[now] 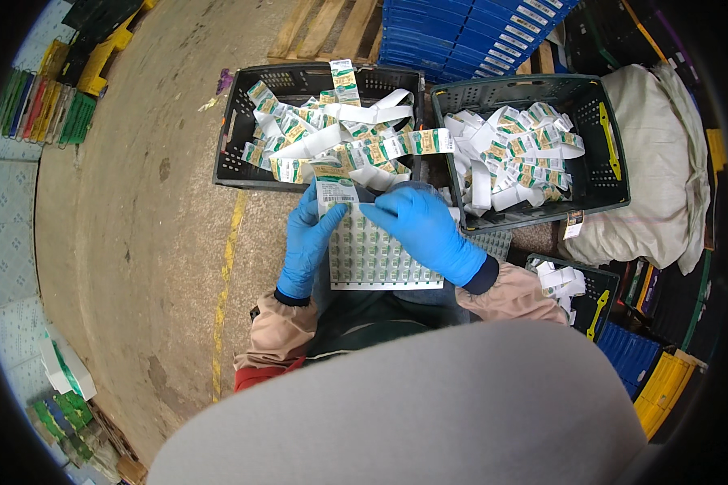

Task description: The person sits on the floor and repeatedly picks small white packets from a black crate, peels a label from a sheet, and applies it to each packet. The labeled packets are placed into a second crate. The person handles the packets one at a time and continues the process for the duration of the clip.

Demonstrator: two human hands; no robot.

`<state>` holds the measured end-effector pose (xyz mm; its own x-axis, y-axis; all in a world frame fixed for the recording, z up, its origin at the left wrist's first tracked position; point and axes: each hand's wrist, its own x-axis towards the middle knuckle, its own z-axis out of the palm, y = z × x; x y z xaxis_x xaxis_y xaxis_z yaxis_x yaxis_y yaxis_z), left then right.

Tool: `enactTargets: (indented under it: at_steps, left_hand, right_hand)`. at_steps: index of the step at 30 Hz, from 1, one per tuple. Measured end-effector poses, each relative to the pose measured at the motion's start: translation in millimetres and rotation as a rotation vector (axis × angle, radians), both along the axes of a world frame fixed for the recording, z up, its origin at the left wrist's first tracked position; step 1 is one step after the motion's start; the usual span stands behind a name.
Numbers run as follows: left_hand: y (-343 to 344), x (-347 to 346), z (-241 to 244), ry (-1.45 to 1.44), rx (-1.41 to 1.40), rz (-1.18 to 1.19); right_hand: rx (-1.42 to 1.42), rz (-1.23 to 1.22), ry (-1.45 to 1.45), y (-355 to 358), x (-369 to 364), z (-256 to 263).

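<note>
Both hands wear blue gloves over the lap. My left hand (308,239) pinches a strip of printed labels (338,189) between thumb and fingers, at the upper left corner of a sheet of small stickers (373,254). Bent over the sheet's upper edge, my right hand (428,227) has its thumb and index finger beside the strip; whether it grips anything is hidden. The sheet lies across the thighs. Just beyond the hands, a black plastic crate (225,151) holds a heap of label strips (306,145), one of which hangs over its right side.
A second dark crate (613,121) with label strips stands at the right, near a white woven sack (649,163). Behind are stacked blue crates (437,36) and a wooden pallet (324,30). A smaller crate (600,285) sits by the right sleeve. A yellow line (227,285) crosses the floor.
</note>
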<state>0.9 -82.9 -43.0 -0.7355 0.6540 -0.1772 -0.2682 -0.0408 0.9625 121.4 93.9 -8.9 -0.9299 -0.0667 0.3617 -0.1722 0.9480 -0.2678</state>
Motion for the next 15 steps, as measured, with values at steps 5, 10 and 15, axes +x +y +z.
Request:
enactTargets:
  at_steps: [5, 10, 15]
  left_hand:
    - [-2.0, -6.0, -6.8, -0.074, -0.029, -0.065]
    - [-3.3, -45.7, 7.7, -0.006, 0.199, -0.029]
    - [7.8, -71.3, 38.1, -0.249, 0.196, 0.092]
  right_hand:
    - [0.003, 0.384, -0.080, 8.5, 24.5, 18.0]
    - [-0.621, 0.074, -0.050, 36.3, 11.9, 69.8]
    - [-0.383, 0.051, 0.199, 56.9, -85.3, 85.5]
